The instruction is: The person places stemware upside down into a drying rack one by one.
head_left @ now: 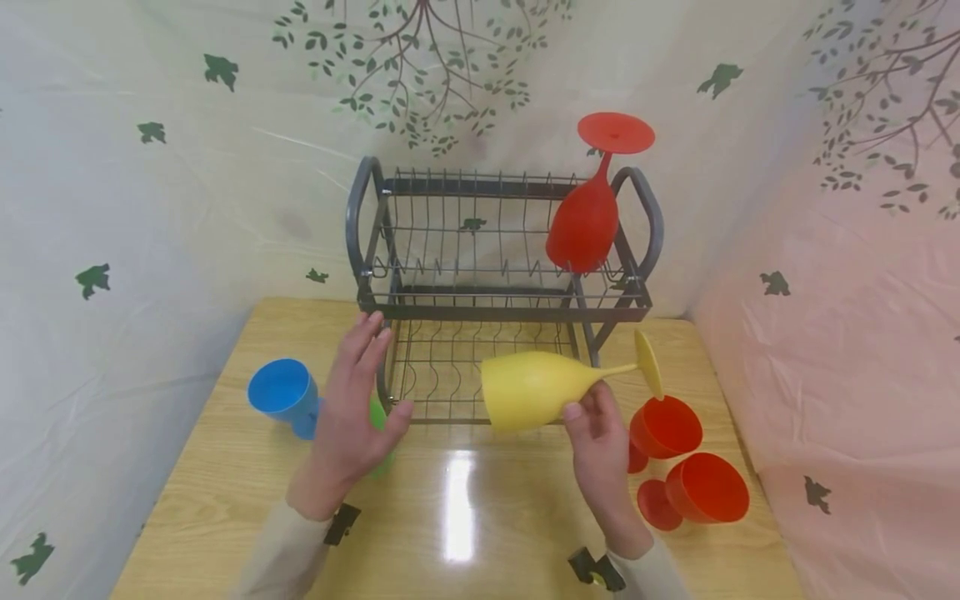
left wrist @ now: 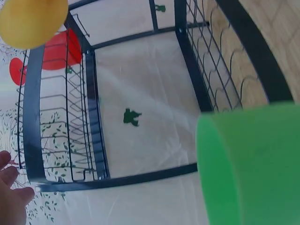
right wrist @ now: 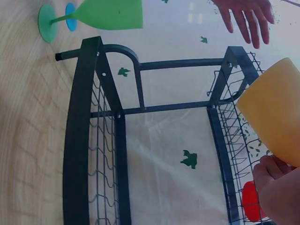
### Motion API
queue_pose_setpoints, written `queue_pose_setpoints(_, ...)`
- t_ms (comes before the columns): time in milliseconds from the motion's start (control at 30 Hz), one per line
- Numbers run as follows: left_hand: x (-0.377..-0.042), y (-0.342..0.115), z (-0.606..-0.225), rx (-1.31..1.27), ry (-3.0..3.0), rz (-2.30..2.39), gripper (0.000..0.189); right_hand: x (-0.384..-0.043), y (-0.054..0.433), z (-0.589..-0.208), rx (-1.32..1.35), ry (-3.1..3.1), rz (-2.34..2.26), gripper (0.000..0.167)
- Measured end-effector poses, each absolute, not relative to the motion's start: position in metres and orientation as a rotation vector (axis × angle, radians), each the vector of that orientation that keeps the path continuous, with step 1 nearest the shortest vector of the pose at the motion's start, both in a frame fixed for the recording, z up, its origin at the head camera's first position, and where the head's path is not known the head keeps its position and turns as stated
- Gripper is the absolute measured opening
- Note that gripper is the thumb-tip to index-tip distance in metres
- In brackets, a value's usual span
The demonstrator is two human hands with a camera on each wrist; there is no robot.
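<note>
A yellow plastic goblet (head_left: 534, 388) lies sideways in the air in front of the dish rack (head_left: 517, 313), its mouth to the left and its foot to the right. My right hand (head_left: 602, 450) grips it where the bowl narrows into the stem. To the left, my left hand (head_left: 352, 417) is raised with fingers spread and holds nothing. Behind that hand stands a green goblet (right wrist: 112, 14), mostly hidden in the head view. On the rack's upper tier a red goblet (head_left: 587, 221) rests upside down, leaning, with its foot up.
A blue goblet (head_left: 283, 390) stands on the table (head_left: 217, 492) at the left. Two more goblets, a rear red one (head_left: 666, 427) and a front red one (head_left: 707, 488), stand at the right. A leaf-patterned sheet (head_left: 150, 217) hangs behind and beside the table.
</note>
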State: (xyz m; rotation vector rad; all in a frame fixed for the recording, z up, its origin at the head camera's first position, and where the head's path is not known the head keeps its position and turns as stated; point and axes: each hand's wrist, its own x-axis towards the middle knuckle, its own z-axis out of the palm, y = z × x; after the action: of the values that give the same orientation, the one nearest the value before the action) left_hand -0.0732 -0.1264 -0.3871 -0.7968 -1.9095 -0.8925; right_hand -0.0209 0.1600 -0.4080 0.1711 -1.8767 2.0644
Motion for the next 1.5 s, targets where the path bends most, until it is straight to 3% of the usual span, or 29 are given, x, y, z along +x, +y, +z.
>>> queue_pose_setpoints(700, -0.084, -0.142, -0.379, -0.611, -2.269, -0.636, 0.088, -0.031, 0.173, -0.377, 0.299, -1.855, 1.929, 0.047)
queue_pose_setpoints(1267, -0.082, -0.141, -0.381, -0.587, -2.378, -0.633, 0.09, -0.045, 0.166, -0.332, 0.466, -1.768, 1.845, 0.047)
queue_pose_setpoints(1500, -0.082, -0.14, -0.381, -0.583, -2.392, -0.623, 0.089, -0.056, 0.163, -0.317, 0.525, -1.699, 1.849, 0.056)
